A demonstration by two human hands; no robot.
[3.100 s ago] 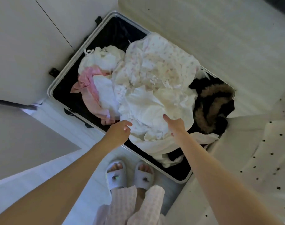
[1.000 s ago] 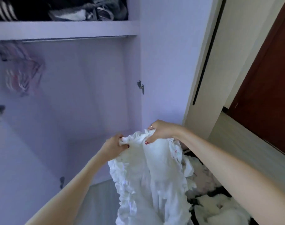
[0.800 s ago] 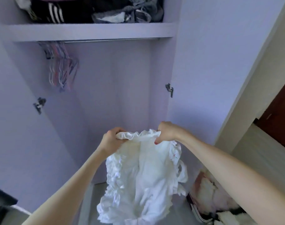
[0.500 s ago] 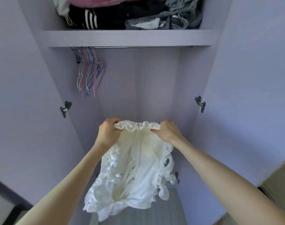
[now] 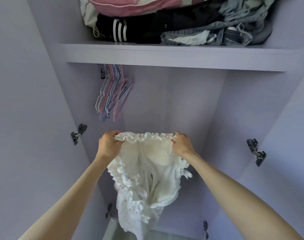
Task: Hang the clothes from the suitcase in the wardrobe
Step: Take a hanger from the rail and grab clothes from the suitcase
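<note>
A white ruffled garment (image 5: pixel 146 172) hangs in front of me inside the open lilac wardrobe (image 5: pixel 187 104). My left hand (image 5: pixel 108 144) grips the left end of its frilled top edge and my right hand (image 5: pixel 181 144) grips the right end, stretching that edge level between them. The rest of the cloth droops down below my wrists. A bunch of thin pastel wire hangers (image 5: pixel 113 96) hangs from the rail under the shelf, above and to the left of my left hand. The suitcase is out of view.
The shelf (image 5: pixel 165 54) above carries folded clothes: a pink item, a black one with white stripes (image 5: pixel 120 30) and denim (image 5: pixel 217 35). Door hinges (image 5: pixel 78 134) (image 5: pixel 256 151) stick out on both side walls. The hanging space right of the hangers holds no clothes.
From reaching into the suitcase pile, both hands lifted the white garment and turned to the wardrobe. Over the last second the view swung to face it squarely, and the hands spread the top edge wider.
</note>
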